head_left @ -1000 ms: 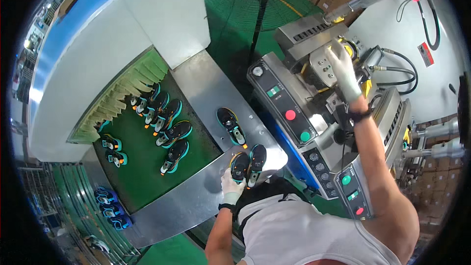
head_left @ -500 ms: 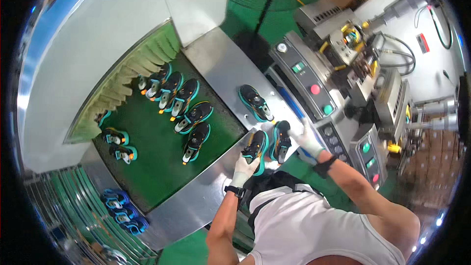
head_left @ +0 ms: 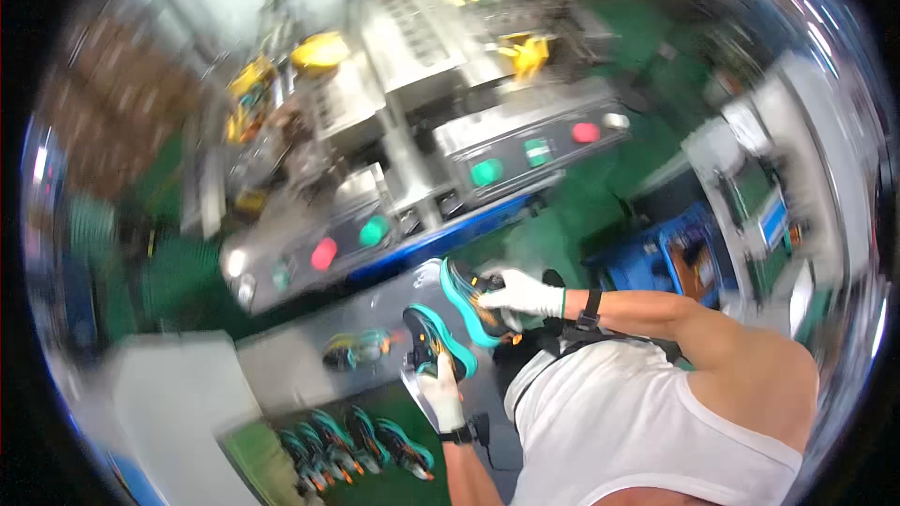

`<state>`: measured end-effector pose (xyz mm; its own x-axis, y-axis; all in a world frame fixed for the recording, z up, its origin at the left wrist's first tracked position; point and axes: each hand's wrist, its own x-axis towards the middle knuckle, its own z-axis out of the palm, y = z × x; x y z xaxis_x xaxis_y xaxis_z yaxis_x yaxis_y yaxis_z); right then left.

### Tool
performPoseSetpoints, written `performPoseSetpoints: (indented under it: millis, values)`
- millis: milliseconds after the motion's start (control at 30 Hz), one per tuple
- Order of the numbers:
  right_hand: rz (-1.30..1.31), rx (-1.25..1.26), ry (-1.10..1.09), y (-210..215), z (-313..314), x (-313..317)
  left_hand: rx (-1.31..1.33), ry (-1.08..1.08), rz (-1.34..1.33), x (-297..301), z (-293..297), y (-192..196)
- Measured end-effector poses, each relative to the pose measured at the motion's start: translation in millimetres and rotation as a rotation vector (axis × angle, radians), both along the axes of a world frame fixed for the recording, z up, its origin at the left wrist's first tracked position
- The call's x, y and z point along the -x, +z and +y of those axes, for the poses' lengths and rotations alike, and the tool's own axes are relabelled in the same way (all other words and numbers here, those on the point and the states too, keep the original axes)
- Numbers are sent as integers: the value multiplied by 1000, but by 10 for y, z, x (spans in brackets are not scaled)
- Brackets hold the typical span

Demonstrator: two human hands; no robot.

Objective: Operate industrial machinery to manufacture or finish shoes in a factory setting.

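Observation:
My gloved left hand (head_left: 441, 395) is closed around a black shoe (head_left: 431, 342) with a teal sole and orange accents. Just to its right, my gloved right hand (head_left: 521, 294) grips a second black shoe (head_left: 467, 298), whose teal sole edge faces the first one. Both shoes are held upright in front of my waist, close together. A third shoe (head_left: 359, 348), smeared by motion, lies on the metal table (head_left: 286, 361) left of my hands.
Ahead stands a machine with two control panels (head_left: 530, 145), yellow parts and a blue front edge. Several similar shoes (head_left: 333, 440) rest on a green conveyor (head_left: 258, 450) at the lower left, beside a pale housing (head_left: 178, 403). A blue bin (head_left: 637, 267) is at the right.
My view and body have turned right, from the conveyor toward the machine. My right hand, open beside the second shoe before, now grips it; my left hand still holds the first shoe.

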<state>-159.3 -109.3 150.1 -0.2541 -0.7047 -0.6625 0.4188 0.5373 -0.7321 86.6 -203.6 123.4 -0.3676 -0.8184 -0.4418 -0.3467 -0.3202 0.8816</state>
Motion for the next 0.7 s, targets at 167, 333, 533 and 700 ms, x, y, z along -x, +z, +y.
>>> performPoseSetpoints:
  millis: [167,333,533,700]
  values:
    - [343,49,-332,242,1241,553,158,-505,184,1476,436,24]
    - [629,101,-972,681,3074,1001,115,-1064,232,2983,1619,774]
    - [1019,-266,-1612,1277,5096,950,82,-1441,630,4427,3381,1354]
    - [1144,-888,-1674,1277,6244,1220,615,-1586,752,5485,5079,1299]
